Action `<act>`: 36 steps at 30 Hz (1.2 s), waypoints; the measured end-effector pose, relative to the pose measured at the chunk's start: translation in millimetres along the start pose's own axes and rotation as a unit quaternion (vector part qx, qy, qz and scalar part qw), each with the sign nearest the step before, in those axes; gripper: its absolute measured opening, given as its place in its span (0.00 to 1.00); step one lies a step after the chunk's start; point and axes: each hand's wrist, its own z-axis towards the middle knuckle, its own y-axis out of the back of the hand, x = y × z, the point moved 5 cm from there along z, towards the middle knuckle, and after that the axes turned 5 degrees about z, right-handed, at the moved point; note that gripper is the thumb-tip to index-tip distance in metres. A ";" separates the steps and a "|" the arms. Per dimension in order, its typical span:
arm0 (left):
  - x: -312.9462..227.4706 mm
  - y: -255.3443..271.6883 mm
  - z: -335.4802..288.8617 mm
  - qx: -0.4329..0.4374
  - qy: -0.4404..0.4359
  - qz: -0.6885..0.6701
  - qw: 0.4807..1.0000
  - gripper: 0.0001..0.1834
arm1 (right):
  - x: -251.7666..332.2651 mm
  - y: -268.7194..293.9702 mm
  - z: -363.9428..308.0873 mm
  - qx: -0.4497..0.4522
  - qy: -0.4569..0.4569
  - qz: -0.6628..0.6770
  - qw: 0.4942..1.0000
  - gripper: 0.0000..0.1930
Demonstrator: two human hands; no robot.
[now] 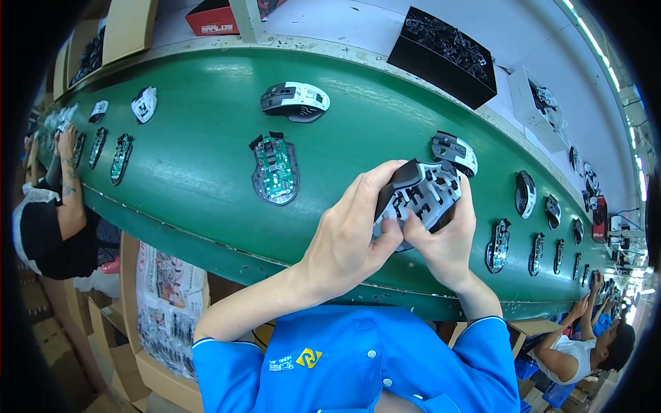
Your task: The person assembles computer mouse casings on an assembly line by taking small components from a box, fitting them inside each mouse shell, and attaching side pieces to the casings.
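Both of my hands hold a computer mouse's top shell (430, 196), tilted so that its hollow white and black inside shows. My left hand (348, 230) wraps its left side, and my right hand (451, 237) grips the right side. My two thumbs press close together at the near edge. Just beyond the shell, another grey and white mouse shell (456, 151) lies on the green belt (358, 131). To the left sits a mouse base with a green circuit board (276, 169), and farther back a black, grey and white mouse shell (295, 102).
More bases (499, 246) and shells (525, 194) line the belt to the right, others to the left. Behind it stand a black box of small parts (447, 58) and a red box (212, 20). Co-workers sit at far left (58, 227) and right (568, 351). A carton (172, 375) stands below left.
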 end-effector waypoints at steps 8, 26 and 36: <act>7.9 4.1 -0.3 0.027 0.045 -0.020 0.998 0.30 | 0.4 -7.6 2.3 -0.006 -0.011 0.015 1.000 0.29; 34.5 133.2 -22.1 -0.060 0.286 0.019 0.956 0.31 | -71.2 -30.2 95.4 0.021 0.367 -0.647 0.668 0.16; 75.4 108.9 47.1 0.081 0.048 0.416 0.905 0.32 | 70.2 123.5 42.5 -0.072 0.158 -0.400 0.900 0.27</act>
